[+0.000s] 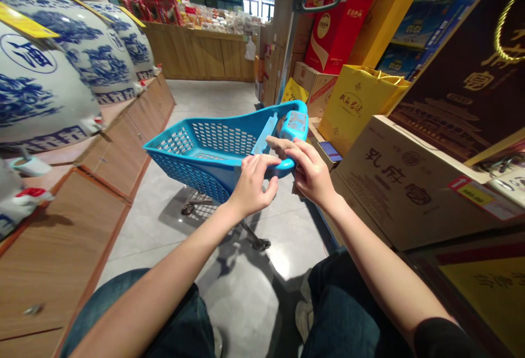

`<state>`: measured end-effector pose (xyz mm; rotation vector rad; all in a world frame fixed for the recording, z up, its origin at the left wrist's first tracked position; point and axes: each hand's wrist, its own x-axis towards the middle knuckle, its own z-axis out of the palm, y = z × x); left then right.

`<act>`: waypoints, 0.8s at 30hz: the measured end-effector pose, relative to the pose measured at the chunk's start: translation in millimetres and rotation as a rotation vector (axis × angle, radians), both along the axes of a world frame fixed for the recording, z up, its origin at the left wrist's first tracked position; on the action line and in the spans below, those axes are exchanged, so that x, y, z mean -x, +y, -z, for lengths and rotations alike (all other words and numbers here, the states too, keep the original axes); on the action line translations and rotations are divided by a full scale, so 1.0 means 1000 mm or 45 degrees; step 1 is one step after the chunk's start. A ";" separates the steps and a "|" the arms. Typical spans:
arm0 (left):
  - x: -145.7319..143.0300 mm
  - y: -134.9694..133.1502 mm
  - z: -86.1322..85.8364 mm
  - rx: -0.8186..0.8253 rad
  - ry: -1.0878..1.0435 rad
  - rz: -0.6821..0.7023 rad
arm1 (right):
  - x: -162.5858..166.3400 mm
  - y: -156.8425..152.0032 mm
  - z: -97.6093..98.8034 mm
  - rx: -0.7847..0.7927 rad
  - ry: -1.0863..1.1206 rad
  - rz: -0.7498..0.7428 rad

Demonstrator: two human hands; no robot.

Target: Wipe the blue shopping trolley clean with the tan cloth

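Note:
A blue plastic shopping cart (213, 169) with a perforated basket stands in front of me, its handle side turned toward my hands. My left hand (255, 183) is closed over the near end of the handle (283, 168), fingers on top and thumb below. At the right part of the handle, my right hand (311, 172) is bent around a crumpled brown cloth (281, 146), which lies against the handle. Part of the cloth is hidden by the fingers. A blue box-shaped piece with a worn panel (296, 123) sits on the handle just beyond the cloth.
Large blue-and-white jars (106, 52) stand on a wooden cabinet (110, 166) at left. Cartons (394, 183), a yellow gift bag (356, 104) and a red box (334, 33) are stacked close at right. Tiled floor (213, 93) runs between them toward a wooden counter (197, 52).

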<state>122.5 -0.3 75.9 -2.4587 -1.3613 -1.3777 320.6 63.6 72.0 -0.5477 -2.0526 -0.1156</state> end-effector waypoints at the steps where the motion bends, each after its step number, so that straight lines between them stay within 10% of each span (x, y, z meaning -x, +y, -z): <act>1: 0.000 0.000 0.000 0.005 0.002 -0.001 | 0.001 -0.002 0.000 -0.015 0.001 -0.030; 24: 0.001 -0.001 -0.004 0.042 0.016 0.057 | -0.002 -0.001 0.000 0.050 -0.007 0.018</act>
